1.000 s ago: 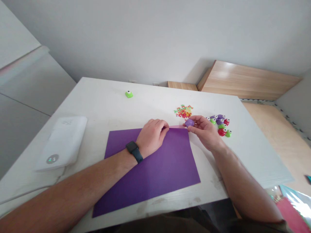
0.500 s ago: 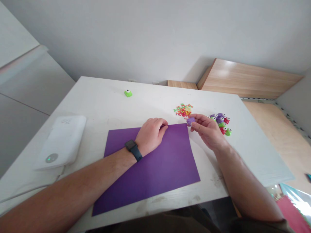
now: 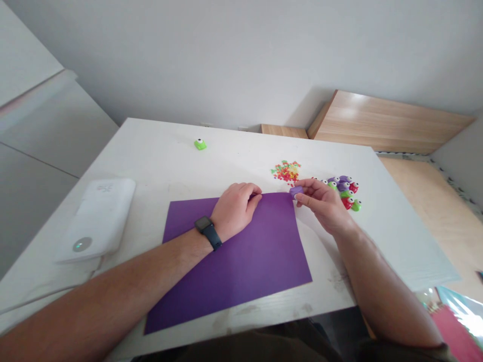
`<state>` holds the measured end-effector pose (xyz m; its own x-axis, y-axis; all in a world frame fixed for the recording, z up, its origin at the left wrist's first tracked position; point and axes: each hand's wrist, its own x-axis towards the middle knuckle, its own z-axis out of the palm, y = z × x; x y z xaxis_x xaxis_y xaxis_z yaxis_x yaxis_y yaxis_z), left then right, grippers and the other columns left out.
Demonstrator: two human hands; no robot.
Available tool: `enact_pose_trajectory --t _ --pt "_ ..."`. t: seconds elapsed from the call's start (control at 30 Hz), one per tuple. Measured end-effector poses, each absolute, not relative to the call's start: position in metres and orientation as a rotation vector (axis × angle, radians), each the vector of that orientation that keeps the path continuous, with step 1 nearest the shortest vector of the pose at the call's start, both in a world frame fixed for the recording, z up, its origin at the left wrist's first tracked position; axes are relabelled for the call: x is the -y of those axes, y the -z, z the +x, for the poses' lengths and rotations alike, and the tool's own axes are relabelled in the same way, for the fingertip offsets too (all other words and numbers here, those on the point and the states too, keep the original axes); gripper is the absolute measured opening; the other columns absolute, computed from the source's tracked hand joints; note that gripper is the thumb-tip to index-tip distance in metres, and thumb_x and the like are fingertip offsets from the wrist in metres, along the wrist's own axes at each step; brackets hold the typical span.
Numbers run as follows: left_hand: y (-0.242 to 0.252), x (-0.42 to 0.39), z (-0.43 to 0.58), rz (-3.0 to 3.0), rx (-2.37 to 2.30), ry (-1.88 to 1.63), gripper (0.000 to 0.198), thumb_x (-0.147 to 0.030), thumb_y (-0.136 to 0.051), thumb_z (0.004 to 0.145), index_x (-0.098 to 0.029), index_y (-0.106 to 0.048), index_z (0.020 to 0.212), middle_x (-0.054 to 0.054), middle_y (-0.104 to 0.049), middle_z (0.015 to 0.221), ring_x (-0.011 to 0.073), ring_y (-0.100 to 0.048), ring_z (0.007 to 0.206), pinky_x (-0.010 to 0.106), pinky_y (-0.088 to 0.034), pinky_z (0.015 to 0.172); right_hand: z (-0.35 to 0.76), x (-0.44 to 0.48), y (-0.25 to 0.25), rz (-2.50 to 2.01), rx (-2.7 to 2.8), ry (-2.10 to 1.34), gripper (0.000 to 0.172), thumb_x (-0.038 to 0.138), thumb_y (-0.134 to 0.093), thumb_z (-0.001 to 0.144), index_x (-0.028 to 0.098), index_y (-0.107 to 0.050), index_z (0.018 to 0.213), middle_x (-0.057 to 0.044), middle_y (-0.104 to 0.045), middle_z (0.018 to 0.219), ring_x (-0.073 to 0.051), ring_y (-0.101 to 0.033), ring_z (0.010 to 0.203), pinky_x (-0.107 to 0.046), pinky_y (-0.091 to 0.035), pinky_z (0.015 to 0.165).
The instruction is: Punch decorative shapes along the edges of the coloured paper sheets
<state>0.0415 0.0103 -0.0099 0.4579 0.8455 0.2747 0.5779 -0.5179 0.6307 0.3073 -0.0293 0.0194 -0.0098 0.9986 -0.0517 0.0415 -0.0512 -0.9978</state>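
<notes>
The left hand (image 3: pixel 236 208) is curled, fingertips on the far edge of the purple paper (image 3: pixel 241 261); I cannot tell if it pinches or presses. The right hand (image 3: pixel 320 203) pinches a little purple punch (image 3: pixel 296 191) at the paper's far right corner. The paper could slip, and the punch might go on crooked. The right hand could bump the pile of punches (image 3: pixel 346 192) just beside it. The bench (image 3: pixel 158 156) has open room far left; the paper's near corner sits close to its edge.
</notes>
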Motion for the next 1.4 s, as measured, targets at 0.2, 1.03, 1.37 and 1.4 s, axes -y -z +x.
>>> enact_pose_trajectory --t 0.2,1.03,1.37,1.4 --pt "0.009 -0.01 0.041 2.248 -1.193 -0.797 0.012 -0.028 -0.058 0.105 -0.021 -0.068 0.106 0.005 -0.075 0.103 0.0254 -0.067 0.1 0.043 -0.051 0.094 0.307 0.031 -0.025 -1.267 1.215 -1.251 0.034 0.033 -0.091 0.082 0.024 -0.076 0.112 -0.003 -0.073 0.096 -0.017 -0.062 0.084 -0.033 -0.052 0.076" --pt "0.008 -0.009 0.041 2.251 -1.192 -0.793 0.013 -0.029 -0.058 0.105 -0.021 -0.068 0.105 0.006 -0.075 0.103 0.0252 -0.068 0.098 0.043 -0.053 0.091 0.301 0.034 -0.022 -1.385 1.283 -1.196 0.041 0.041 -0.092 0.08 0.023 -0.072 0.111 -0.002 -0.068 0.094 -0.017 -0.059 0.083 -0.033 -0.049 0.075" --pt "0.007 -0.01 0.042 2.251 -1.187 -0.8 0.011 -0.029 -0.058 0.105 -0.022 -0.067 0.105 0.006 -0.075 0.103 0.0252 -0.068 0.099 0.042 -0.053 0.092 0.29 0.033 -0.019 -1.429 1.233 -1.201 0.046 0.046 -0.092 0.078 0.023 -0.074 0.114 0.0 -0.067 0.087 -0.016 -0.06 0.082 -0.033 -0.051 0.078" --pt "0.007 -0.009 0.042 2.251 -1.186 -0.8 0.011 -0.029 -0.058 0.105 -0.022 -0.067 0.105 0.006 -0.076 0.103 0.0251 -0.068 0.099 0.042 -0.053 0.092 0.29 0.033 -0.018 -1.428 1.233 -1.2 0.047 0.045 -0.092 0.077 0.023 -0.074 0.114 0.0 -0.068 0.088 -0.017 -0.061 0.083 -0.033 -0.052 0.079"
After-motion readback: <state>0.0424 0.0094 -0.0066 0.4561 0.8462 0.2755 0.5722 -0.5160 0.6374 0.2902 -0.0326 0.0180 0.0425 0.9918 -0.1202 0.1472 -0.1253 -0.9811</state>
